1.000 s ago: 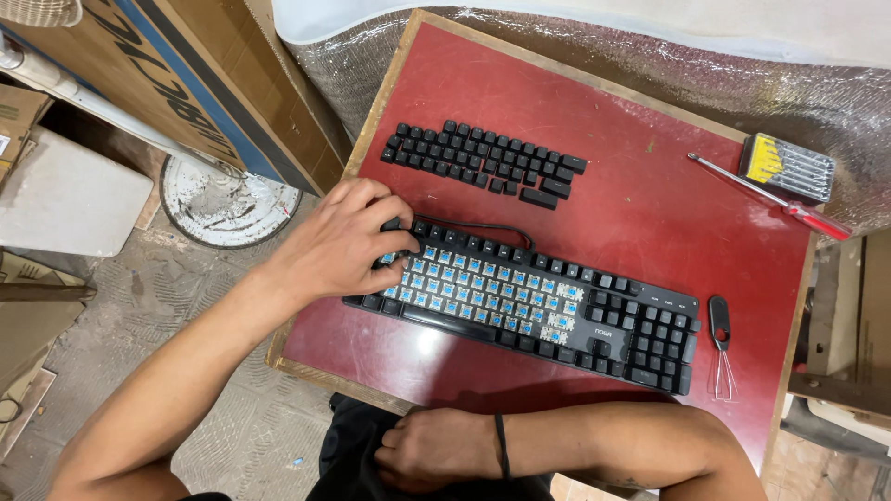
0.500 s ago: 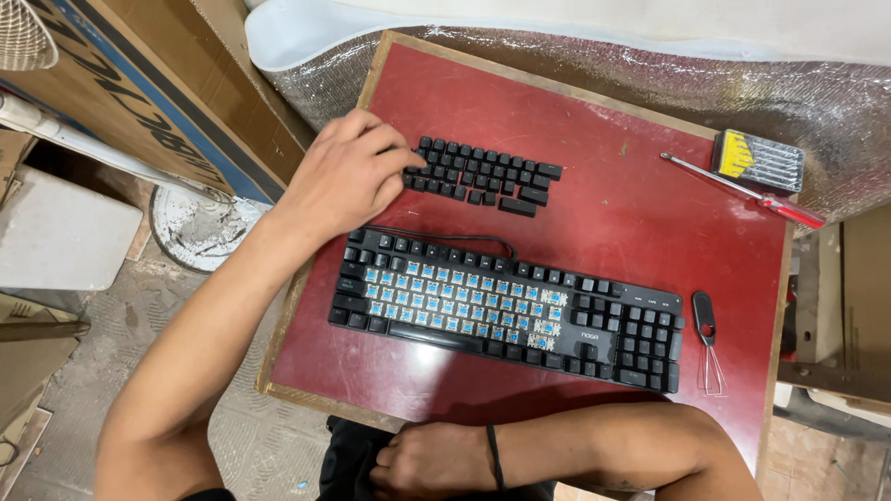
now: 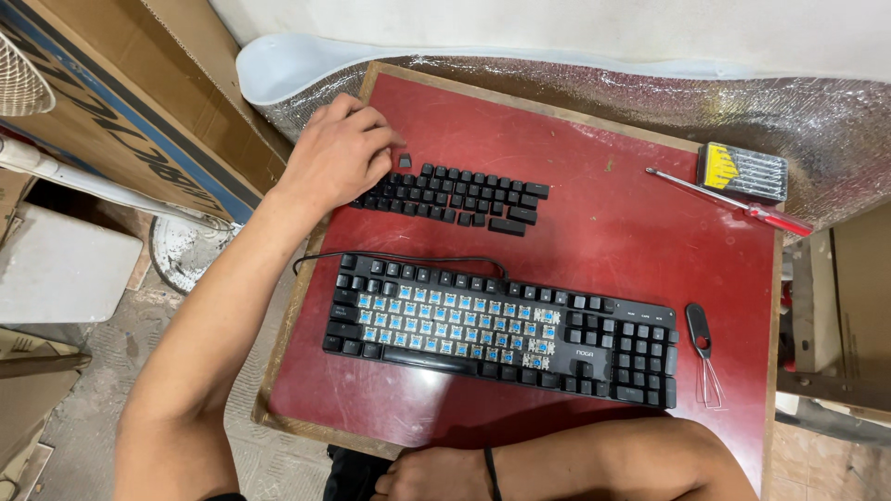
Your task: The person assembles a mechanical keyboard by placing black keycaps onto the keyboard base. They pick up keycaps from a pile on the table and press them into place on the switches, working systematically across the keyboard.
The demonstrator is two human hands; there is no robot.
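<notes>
Resting at about ten o'clock on the red square table with a worn wooden edge (image 3: 640, 260), the left hand (image 3: 339, 153) has its fingers loosely curled and only narrowly apart, with the fingertips at a single loose black keycap (image 3: 405, 160); whether they pinch it or merely touch it cannot be told. Just to the three o'clock side of that hand lie rows of removed black keycaps (image 3: 455, 196), set out in the shape of a keyboard layout. Below them, toward six o'clock, sits the black wired keyboard (image 3: 501, 329), its middle block stripped to bare blue switches while the outer keys keep their caps. At the bottom edge, the right hand (image 3: 436, 475) rests against the person's lap, its grip hidden by the table edge. Farther right, at four o'clock, a black wire keycap puller (image 3: 703, 345) lies beside the keyboard. At two o'clock are a red-handled screwdriver (image 3: 733, 202) and a yellow-and-black bit case (image 3: 742, 173).
</notes>
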